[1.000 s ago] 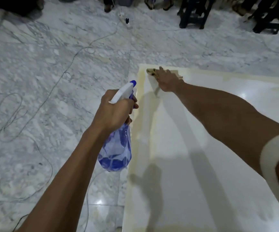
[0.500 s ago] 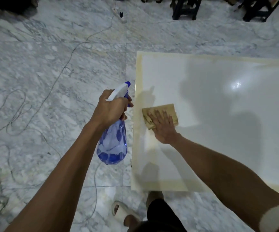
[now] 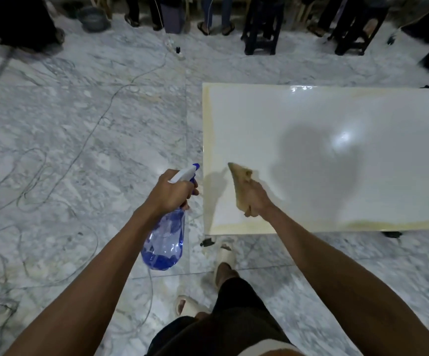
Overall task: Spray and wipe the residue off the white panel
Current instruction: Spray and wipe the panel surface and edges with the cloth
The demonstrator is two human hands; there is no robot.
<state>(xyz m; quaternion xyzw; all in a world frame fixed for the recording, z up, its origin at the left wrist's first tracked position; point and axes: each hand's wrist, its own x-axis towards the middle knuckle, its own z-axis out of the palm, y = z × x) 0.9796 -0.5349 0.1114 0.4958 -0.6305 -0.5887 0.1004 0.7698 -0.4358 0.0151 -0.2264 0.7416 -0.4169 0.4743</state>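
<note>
Right hand (image 3: 256, 199) grips the cloth (image 3: 240, 185) over the panel's (image 3: 336, 119) near left corner; yellow residue (image 3: 362, 223) runs rightward along the near edge, closest to it. Left hand (image 3: 168, 194) clutches the spray bottle (image 3: 166, 242) off the panel's left side.

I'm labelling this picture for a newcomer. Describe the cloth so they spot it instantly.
Find the big white panel lying on the marble floor. Near its front left corner, the right hand grips a tan cloth: the only brownish, crumpled thing on that glossy surface.
</note>
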